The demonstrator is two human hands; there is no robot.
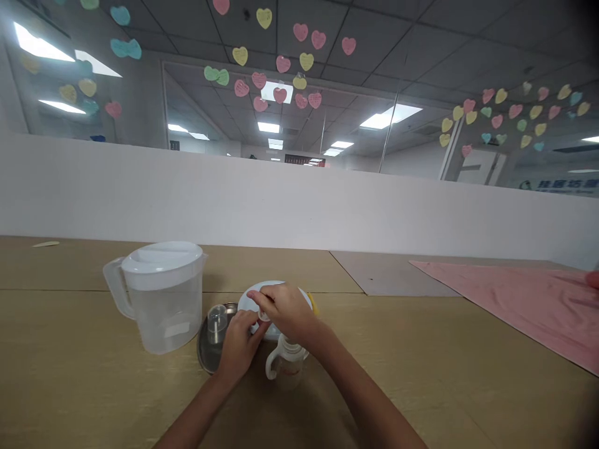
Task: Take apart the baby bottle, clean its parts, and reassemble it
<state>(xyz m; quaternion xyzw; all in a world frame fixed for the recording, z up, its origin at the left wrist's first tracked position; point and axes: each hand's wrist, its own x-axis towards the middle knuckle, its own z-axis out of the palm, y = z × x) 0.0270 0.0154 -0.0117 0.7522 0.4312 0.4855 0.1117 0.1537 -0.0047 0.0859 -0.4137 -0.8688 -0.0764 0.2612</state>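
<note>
Right hand (pixel 283 310): uppermost, above the white plate (pixel 290 293), wrist angled in from the lower right.
Left hand (pixel 238 347): below and just left of the right hand, raised from the table.
Right fingers (pixel 259 295): curled downward, with the thumb and fingers closing in a pinch on the small round piece (pixel 264 316).
Left fingers (pixel 247 320): bent and close together, tips right beside the small round piece. Whether they grip it cannot be told.
Piece location: between both sets of fingers, over the white plate. Its exact form is too small to tell.
Work in hand: two-handed handling of the small round piece at fingertip level.
Next move calls for: a steady pinch, since the piece is small and partly hidden by the fingers.
Below the fingers: a baby bottle (pixel 286 363) with a side handle, upright just under the right wrist.
Left of the fingers: a round steel tray (pixel 206 350) holding a small clear cup (pixel 216 324); farther left, a plastic water jug (pixel 161 318) with a white lid.
Right of the fingers: a yellow item (pixel 312 304) at the edge of the white plate.
Rest: a wooden table (pixel 70 337), a pink cloth (pixel 515 305), a grey board (pixel 393 274), and what looks like another person's fingertip (pixel 593 280) at the right edge.
</note>
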